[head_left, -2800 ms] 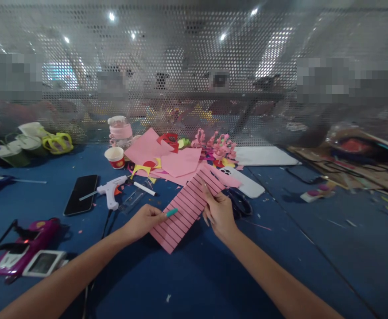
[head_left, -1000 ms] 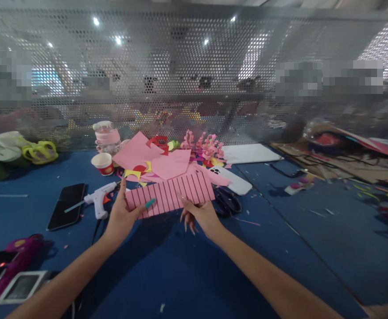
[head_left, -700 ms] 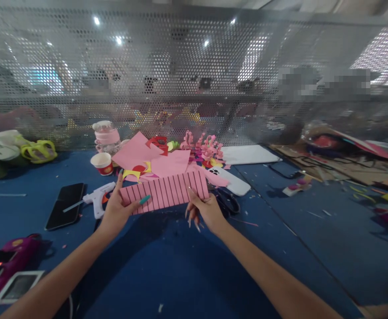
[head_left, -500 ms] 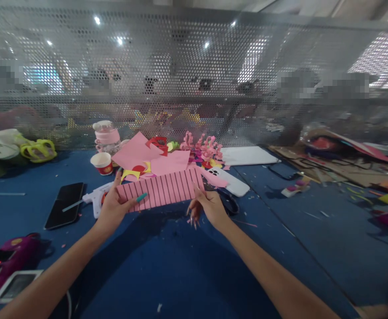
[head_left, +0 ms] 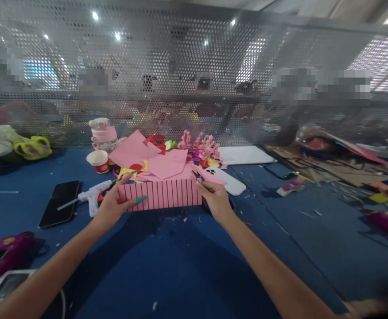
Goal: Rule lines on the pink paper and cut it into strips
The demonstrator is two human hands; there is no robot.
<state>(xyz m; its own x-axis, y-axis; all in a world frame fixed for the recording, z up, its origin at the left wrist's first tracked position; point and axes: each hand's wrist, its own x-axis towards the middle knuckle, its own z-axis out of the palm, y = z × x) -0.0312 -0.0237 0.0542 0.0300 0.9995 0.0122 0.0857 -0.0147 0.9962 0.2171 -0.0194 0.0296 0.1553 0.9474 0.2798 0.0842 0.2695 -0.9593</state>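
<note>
While both arms reach in from the bottom corners of the frame, the left hand and the right hand hold a long pink paper strip ruled with dark parallel lines level between them, just above the blue table top at the centre of the frame; the left hand pinches the strip's left end, thumb with a teal nail across the front and forefinger along the top edge, and the right hand pinches the right end with thumb and fingers closed on the paper's upper corner. Just behind the strip lies a heap of plain pink paper sheets with red and yellow scraps, and curled pink paper flowers stand further back. To the left lie a white glue gun and a black phone; a white phone lies to the right, near the right hand. A small paper cup sits in the left middle, before the perforated metal screen across the upper frame
</note>
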